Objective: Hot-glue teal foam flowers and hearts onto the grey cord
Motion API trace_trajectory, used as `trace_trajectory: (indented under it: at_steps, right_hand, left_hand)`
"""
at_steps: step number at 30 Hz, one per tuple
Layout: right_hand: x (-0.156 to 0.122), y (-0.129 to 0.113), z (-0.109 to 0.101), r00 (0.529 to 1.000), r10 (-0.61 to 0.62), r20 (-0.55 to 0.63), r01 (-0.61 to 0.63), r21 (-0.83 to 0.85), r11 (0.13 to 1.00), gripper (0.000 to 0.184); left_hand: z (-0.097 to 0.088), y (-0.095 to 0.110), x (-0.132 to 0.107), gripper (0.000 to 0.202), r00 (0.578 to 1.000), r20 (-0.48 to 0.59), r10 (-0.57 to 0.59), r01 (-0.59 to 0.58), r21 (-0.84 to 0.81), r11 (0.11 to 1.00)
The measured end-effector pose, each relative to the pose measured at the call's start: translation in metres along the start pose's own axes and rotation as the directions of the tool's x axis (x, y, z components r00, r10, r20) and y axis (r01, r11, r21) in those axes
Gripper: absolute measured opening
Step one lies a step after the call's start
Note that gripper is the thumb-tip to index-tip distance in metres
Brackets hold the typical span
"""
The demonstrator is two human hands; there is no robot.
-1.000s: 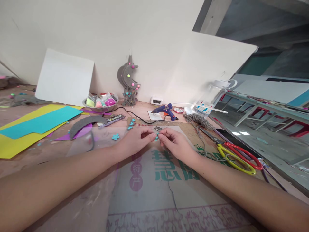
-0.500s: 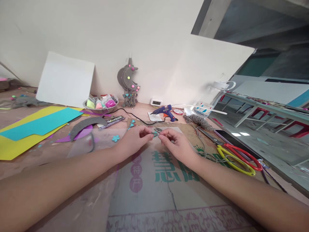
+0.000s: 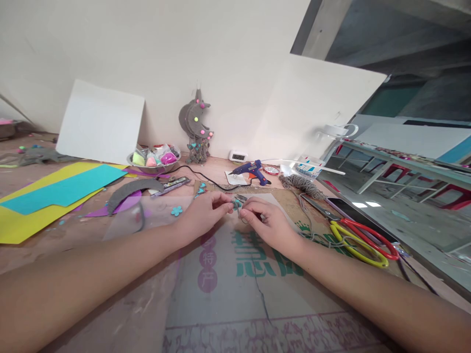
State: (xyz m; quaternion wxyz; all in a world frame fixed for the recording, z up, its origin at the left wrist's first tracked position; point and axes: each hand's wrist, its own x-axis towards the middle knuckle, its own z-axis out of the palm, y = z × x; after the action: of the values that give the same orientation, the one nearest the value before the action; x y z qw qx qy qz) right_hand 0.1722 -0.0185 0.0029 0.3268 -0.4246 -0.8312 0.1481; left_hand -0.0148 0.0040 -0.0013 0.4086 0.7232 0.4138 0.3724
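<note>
Over the middle of the cardboard, my left hand (image 3: 206, 214) is closed in a pinch on a small teal piece (image 3: 236, 204), whose shape is partly covered by the fingertips. Close beside it, my right hand (image 3: 270, 221) pinches a thin grey cord (image 3: 239, 214) that curls in a small loop below the piece. Just beyond the fingertips shows a small pointed metal thing (image 3: 241, 197); I cannot tell what it is or whether a hand touches it. A flat teal flower (image 3: 177, 211) lies left of my left hand.
Red-and-yellow-handled scissors (image 3: 362, 242), a phone (image 3: 355, 215) and a grey yarn bundle (image 3: 303, 185) lie to the right. Behind my hands are a blue glue gun (image 3: 252, 170), a bowl (image 3: 152, 169) of coloured packets and a grey moon ornament (image 3: 194, 120). Yellow and teal sheets (image 3: 69, 189) lie left.
My right fingers have shifted slightly down, and a loop of grey cord now shows between the hands. More of the teal piece is visible. My left hand stays nearly still.
</note>
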Motion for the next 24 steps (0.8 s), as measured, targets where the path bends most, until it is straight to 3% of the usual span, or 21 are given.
trace_trajectory:
  at_steps: [5, 12, 18, 22, 24]
  right_hand:
    - [0.002, 0.0, -0.002, 0.961, 0.143, -0.235, -0.136, 0.043, 0.99, 0.019]
    - [0.005, 0.002, 0.0, 0.993, 0.083, -0.082, -0.08, 0.038, 0.996, 0.016]
    - [0.005, -0.002, -0.001, 0.992, 0.126, -0.025, -0.123, 0.084, 0.989, 0.02]
    - [0.004, 0.001, -0.003, 0.98, 0.187, -0.07, -0.178, 0.117, 0.977, 0.02]
    - [0.004, 0.006, -0.003, 0.972, 0.211, -0.1, -0.198, 0.124, 0.972, 0.02]
  left_hand:
    - [0.0, -0.003, -0.001, 0.018, 1.0, 0.016, 0.004, -0.004, 0.005, 1.0]
    - [0.0, -0.002, -0.001, 0.018, 0.999, 0.037, 0.034, -0.034, 0.002, 0.999]
    - [-0.002, -0.003, 0.001, 0.022, 0.998, 0.043, 0.037, -0.038, 0.024, 0.999]
    - [0.002, 0.003, -0.007, 0.02, 0.996, 0.006, 0.091, -0.091, 0.181, 0.979]
    - [0.006, 0.007, -0.014, 0.017, 0.973, 0.101, 0.208, -0.23, 0.337, 0.913]
